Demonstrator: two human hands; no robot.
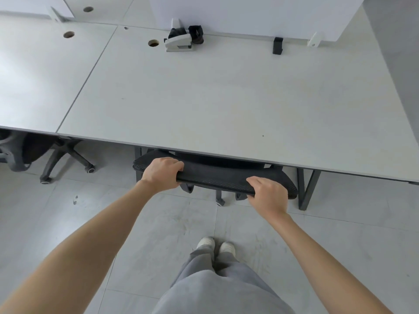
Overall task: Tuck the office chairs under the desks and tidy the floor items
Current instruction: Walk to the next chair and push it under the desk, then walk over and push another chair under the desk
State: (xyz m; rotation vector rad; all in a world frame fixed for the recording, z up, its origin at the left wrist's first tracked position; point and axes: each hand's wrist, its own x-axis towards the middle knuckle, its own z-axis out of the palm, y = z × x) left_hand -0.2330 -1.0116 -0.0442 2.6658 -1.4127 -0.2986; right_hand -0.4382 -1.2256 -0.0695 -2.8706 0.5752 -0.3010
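The chair (pixel 217 177) was black, its mesh back curved along the top edge, and most of it sat under the pale grey worktop (pixel 204 98). The left hand (pixel 162 173) and right hand (pixel 268 196) each curled round that top edge, gripping it. A second chair (pixel 45 155) stood under the worktop at far left.

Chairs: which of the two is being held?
The black mesh chair under the nearer desk; both hands grip its backrest top. The other chair, far left, is untouched.
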